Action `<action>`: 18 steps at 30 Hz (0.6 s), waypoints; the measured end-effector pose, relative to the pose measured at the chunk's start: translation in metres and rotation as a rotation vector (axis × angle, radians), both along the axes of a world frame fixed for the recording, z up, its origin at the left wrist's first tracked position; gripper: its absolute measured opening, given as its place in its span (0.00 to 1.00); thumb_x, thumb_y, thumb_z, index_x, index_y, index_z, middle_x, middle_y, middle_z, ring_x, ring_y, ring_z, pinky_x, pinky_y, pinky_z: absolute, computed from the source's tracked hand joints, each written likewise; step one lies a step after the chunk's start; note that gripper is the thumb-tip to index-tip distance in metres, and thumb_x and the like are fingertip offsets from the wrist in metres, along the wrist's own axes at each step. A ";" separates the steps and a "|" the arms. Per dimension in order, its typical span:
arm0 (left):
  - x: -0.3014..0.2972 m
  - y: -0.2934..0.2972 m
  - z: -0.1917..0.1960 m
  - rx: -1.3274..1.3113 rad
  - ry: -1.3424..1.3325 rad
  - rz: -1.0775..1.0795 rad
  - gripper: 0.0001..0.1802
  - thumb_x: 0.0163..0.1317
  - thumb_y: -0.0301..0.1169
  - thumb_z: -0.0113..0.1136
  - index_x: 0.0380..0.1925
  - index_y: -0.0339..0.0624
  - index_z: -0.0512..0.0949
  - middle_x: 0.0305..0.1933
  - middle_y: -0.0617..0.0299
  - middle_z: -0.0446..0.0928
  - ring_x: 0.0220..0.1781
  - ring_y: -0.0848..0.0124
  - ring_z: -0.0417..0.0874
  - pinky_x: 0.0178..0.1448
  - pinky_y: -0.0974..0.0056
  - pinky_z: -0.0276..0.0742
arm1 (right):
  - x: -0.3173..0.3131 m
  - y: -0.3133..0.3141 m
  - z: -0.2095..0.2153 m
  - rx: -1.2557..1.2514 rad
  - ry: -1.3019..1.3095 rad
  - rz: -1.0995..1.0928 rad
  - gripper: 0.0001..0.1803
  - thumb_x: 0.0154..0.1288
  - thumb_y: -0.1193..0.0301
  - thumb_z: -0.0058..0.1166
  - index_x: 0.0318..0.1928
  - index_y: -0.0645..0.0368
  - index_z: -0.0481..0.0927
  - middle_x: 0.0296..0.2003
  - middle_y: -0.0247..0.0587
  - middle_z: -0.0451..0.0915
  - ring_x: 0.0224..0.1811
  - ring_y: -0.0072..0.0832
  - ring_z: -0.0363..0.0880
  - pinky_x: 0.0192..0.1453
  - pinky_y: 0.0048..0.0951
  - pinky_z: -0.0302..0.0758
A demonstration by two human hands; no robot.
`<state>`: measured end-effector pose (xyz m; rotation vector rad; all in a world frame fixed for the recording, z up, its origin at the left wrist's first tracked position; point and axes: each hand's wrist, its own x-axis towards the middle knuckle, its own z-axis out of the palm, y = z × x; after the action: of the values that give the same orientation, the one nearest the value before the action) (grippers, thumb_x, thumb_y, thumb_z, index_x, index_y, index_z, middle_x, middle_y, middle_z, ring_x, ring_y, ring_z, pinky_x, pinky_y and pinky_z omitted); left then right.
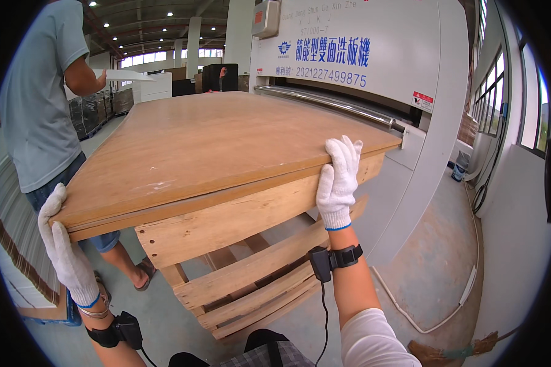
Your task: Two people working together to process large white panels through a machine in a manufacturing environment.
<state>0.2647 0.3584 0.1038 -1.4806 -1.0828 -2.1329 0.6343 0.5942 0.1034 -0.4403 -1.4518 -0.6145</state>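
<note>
A large brown wooden board [226, 134] lies flat on top of a stack of boards on pale wooden pallets. My left hand [64, 251], in a white knit glove, closes round the board's near left corner, thumb at the front edge and fingers along the side. Against the front edge, toward the right, rests my right hand [340, 183], also gloved. Its fingers stretch up past the edge and its palm faces the board; nothing is wrapped in its grip. Below the boards, the slatted pallets [245, 281] show their ends.
A big white machine [361, 55] with a metal roller [330, 104] stands at the boards' far side. Another person [43, 92] at left holds a white sheet [125, 75]. Stacked white sheets [18, 244] stand at far left. A pale hose [410, 318] lies on the right floor.
</note>
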 end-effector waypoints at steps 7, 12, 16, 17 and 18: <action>0.000 0.001 0.000 0.005 0.006 -0.020 0.25 0.70 0.41 0.38 0.57 0.31 0.65 0.62 0.46 0.67 0.67 0.60 0.64 0.73 0.58 0.50 | 0.001 -0.001 0.001 0.010 -0.009 -0.011 0.18 0.61 0.72 0.44 0.51 0.61 0.75 0.49 0.48 0.76 0.62 0.48 0.67 0.75 0.52 0.46; 0.003 -0.007 0.003 0.013 0.054 -0.016 0.24 0.69 0.40 0.41 0.56 0.31 0.66 0.61 0.45 0.68 0.66 0.59 0.65 0.73 0.56 0.51 | -0.010 0.001 0.000 0.027 -0.023 0.003 0.19 0.65 0.70 0.42 0.53 0.66 0.75 0.52 0.50 0.75 0.63 0.47 0.67 0.75 0.51 0.46; 0.004 -0.004 0.003 0.022 0.046 -0.037 0.18 0.64 0.28 0.45 0.52 0.31 0.69 0.59 0.46 0.70 0.65 0.59 0.67 0.72 0.57 0.54 | -0.005 -0.003 -0.002 -0.004 -0.038 -0.036 0.19 0.68 0.69 0.40 0.54 0.67 0.73 0.54 0.50 0.74 0.64 0.46 0.66 0.75 0.51 0.45; 0.003 -0.009 0.005 0.014 0.053 -0.027 0.18 0.63 0.27 0.46 0.52 0.32 0.70 0.58 0.48 0.71 0.65 0.60 0.68 0.71 0.58 0.55 | -0.007 -0.003 -0.002 -0.002 -0.044 -0.038 0.19 0.69 0.70 0.38 0.55 0.67 0.73 0.54 0.50 0.73 0.64 0.46 0.65 0.75 0.51 0.45; 0.002 -0.010 0.004 0.017 0.060 -0.030 0.17 0.62 0.26 0.47 0.51 0.33 0.71 0.58 0.50 0.72 0.65 0.61 0.68 0.71 0.59 0.56 | -0.007 -0.003 -0.004 -0.007 -0.046 -0.051 0.19 0.70 0.70 0.38 0.56 0.67 0.73 0.55 0.49 0.73 0.65 0.45 0.65 0.75 0.50 0.45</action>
<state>0.2664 0.3485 0.1077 -1.5518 -1.0248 -2.0983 0.6271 0.5911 0.0997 -0.4723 -1.4908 -0.6638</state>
